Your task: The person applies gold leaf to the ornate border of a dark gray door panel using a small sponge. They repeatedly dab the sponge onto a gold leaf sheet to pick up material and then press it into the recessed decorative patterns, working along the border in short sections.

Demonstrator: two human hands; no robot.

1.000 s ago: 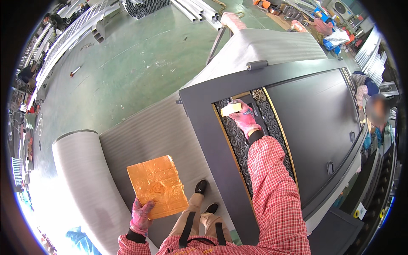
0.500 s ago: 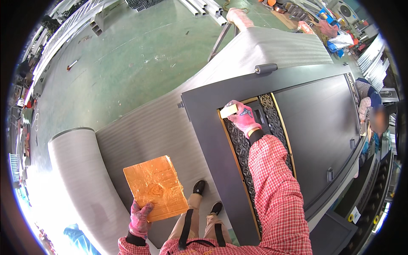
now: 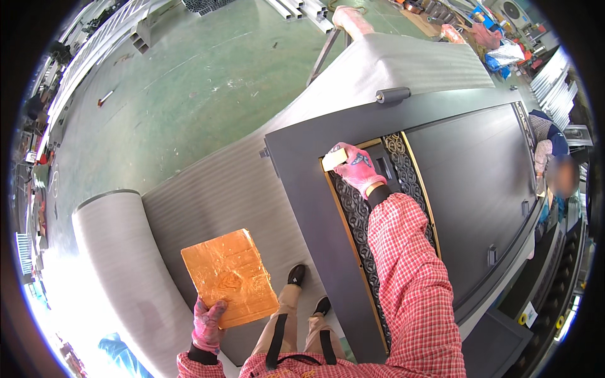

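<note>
My right hand [image 3: 357, 170], in a pink glove, is closed on a pale yellow sponge block [image 3: 334, 160]. The block rests at the upper left corner of a recessed panel in a dark grey door [image 3: 302, 183]. Black scrollwork strips [image 3: 357, 211] fill this recess, edged by gold-coloured trim [image 3: 418, 179]; my right forearm hides part of them. Low on the left, my left hand [image 3: 208, 322] grips a flat square board [image 3: 230, 277] by its lower left corner, thumb on top. Glossy gold-orange paint coats the board's upper face.
Grey sheeting [image 3: 220, 201] lies under the door, with a big roll of it [image 3: 129, 271] at the left. A grey cylindrical hinge [image 3: 393, 95] juts from the door's far edge. Another person [image 3: 554, 148] is at the door's right end. Metal tubes [image 3: 309, 12] lie on the green floor.
The whole view has shifted slightly. Against the door, my right hand and the sponge have barely moved along the recess corner. The board stays in my left hand.
</note>
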